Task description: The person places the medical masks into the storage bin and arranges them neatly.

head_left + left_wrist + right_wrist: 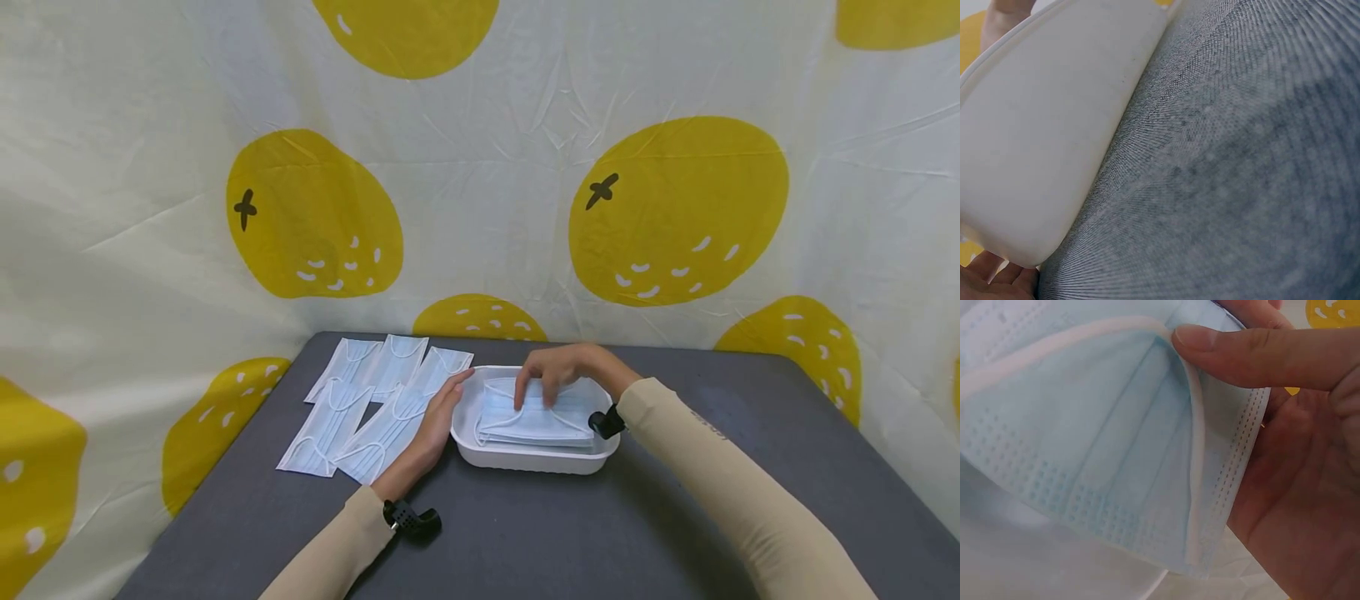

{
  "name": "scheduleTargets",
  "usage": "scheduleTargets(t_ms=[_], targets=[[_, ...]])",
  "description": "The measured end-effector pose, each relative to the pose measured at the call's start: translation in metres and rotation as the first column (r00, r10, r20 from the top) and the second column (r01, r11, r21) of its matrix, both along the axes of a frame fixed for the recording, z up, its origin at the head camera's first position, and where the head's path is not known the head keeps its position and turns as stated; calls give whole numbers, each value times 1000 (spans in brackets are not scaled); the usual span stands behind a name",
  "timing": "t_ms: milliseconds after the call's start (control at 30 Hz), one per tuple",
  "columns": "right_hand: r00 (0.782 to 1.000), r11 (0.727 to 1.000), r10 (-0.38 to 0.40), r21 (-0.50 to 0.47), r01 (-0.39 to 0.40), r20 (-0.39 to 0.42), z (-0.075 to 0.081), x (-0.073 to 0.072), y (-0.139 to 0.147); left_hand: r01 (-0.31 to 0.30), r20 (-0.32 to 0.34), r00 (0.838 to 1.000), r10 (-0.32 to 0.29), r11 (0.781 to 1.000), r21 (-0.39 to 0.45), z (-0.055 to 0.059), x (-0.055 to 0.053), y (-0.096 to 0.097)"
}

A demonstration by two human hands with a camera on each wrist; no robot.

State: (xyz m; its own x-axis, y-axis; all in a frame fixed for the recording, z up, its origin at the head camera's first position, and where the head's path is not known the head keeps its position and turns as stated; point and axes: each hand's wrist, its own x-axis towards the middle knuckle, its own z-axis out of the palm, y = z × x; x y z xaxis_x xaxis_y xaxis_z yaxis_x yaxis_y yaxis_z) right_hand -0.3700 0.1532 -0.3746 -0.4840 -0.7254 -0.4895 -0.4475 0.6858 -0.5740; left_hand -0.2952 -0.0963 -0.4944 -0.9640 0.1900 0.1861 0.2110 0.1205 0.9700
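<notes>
- Masks [393, 425], five visible, lie flat on the left of the grey table [525, 533], edges overlapping, white ear loops on top. They are spread beside the tray [528, 460], apparently to be within easy reach of it.
- Left hand [438, 417] rests against the tray's left end. Its fingers are extended along the wall and grip nothing; the contact seems meant to steady the light tray. The wrist view shows fingertips touching its lower corner.
- White tray, rounded corners, stands upright on the table, immediately right of the loose masks. Its raised wall presumably keeps the contents squared up.
- Pile of masks [536, 427] lies flat inside the tray, lengthwise with it. Exact count cannot be determined.
- Right hand [558, 367] reaches into the tray from above. It pinches a mask [1116, 444] at one end, thumb [1241, 353] on the ear loop [1197, 450], other fingers behind. Taking the end probably avoids crumpling the pleats and keeps the loop under control.
</notes>
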Motion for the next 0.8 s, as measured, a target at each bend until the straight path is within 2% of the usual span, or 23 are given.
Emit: scheduleTargets(t_ms=[233, 600, 800], targets=[[1000, 999, -21, 31, 21, -8, -5, -4, 0, -5, -6, 1000, 5, 1000, 4, -1, -2, 3], [999, 999, -32, -9, 32, -11, -6, -5, -4, -13, -2, 1000, 13, 1000, 7, 0, -1, 3], [998, 999, -39, 8, 40, -48, -6, -3, -8, -14, 0, 1000, 14, 1000, 11, 1, 0, 5]])
